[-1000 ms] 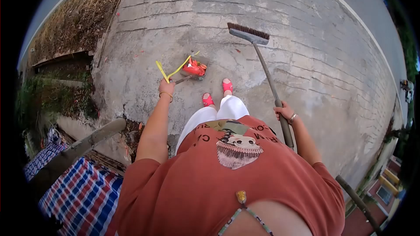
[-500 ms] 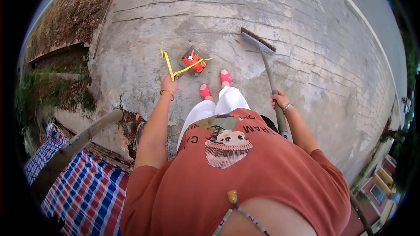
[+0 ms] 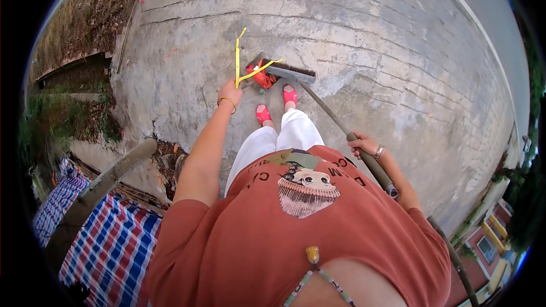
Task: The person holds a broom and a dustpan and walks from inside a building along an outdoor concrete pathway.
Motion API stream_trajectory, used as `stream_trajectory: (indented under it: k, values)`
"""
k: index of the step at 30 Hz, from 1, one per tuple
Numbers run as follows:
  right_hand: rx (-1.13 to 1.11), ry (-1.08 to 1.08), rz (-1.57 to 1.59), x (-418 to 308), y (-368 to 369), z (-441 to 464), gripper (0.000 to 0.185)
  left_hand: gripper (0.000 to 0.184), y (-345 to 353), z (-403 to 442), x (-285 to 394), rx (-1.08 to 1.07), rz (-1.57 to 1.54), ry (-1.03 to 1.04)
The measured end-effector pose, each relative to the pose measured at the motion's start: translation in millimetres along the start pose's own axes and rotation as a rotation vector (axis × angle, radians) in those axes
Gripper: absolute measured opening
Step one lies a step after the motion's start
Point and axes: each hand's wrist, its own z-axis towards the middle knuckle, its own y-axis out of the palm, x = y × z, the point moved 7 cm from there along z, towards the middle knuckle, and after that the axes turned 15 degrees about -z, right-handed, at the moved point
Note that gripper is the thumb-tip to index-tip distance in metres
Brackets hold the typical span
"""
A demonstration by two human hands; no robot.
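My left hand (image 3: 230,92) is closed round the joined end of yellow V-shaped tongs (image 3: 238,59), whose two arms spread apart. One arm points ahead; the other crosses over a small dark container (image 3: 257,59) with red material in it. In my right hand (image 3: 365,144) is the thick grip of a long-handled broom (image 3: 324,102). The grey broom head (image 3: 293,74), dark bristles facing away from me, lies beside the container and overlaps its right side in view. Whether they touch, I cannot tell.
My feet in red sandals (image 3: 263,115) stand on cracked, ridged concrete (image 3: 187,40) just behind the container. A pole (image 3: 122,162) and striped sheeting (image 3: 114,244) are at the lower left. Dry grass (image 3: 96,17) borders the left; a road (image 3: 483,23) runs along the right.
The broom head has swung left to the container, and its handle now slants. My left hand and the tongs have moved forward and slightly right, with the tongs' arms still apart.
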Motion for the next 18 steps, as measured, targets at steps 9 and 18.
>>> stream_trajectory:
  k: [9, 18]
  values:
    - [0.046, -0.025, 0.165, 0, -10, -22, 0.049, 0.026, -5, -10, -20, 0.003, 0.015, 0.019]
    - [0.215, 0.018, -0.255, -26, -6, 41, 0.039, 0.026, -11, -40, -15, 0.041, -0.055, -0.065]
